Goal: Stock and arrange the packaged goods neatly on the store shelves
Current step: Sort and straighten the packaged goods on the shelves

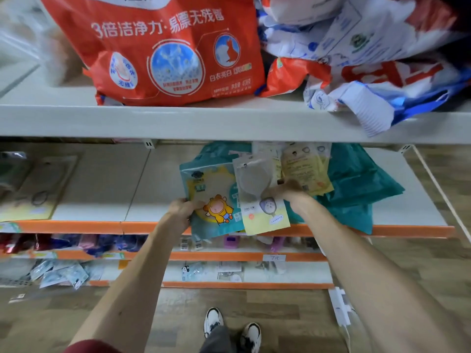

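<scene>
1. On the middle shelf (102, 189), white with an orange front edge, you have both hands on the stock, right in front of you.
2. Your left hand (182, 212) grips the teal packet (211, 200) with the cartoon figure; the fingers (190, 204) are curled round its left edge.
3. Your right hand (283, 193) holds the pale yellow packet (260, 200) with the round window, fingers (270, 194) clamped on its right side, thumb on top.
4. That pale yellow packet overlaps the right part of the teal packet, and both hang a little over the shelf's orange edge.
5. Just behind your right hand a yellow printed packet (303, 171) leans, with more small packets at its side.
6. Dark teal bags (356, 184) lie heaped on the right of the same shelf, under and beside those packets.
7. Far left on this shelf, flat clear-fronted packets (33, 189) lie well apart from your hands.
8. On the upper shelf (178, 121) a big red detergent bag (165, 47) stands upright, with crumpled blue-and-white bags (356, 47) slumped beside it, one corner hanging over the lip.
9. Lower shelves carry small blurred goods and a price tag (274, 257).
10. Your shoes (212, 321) stand on the wooden floor (280, 314).
</scene>
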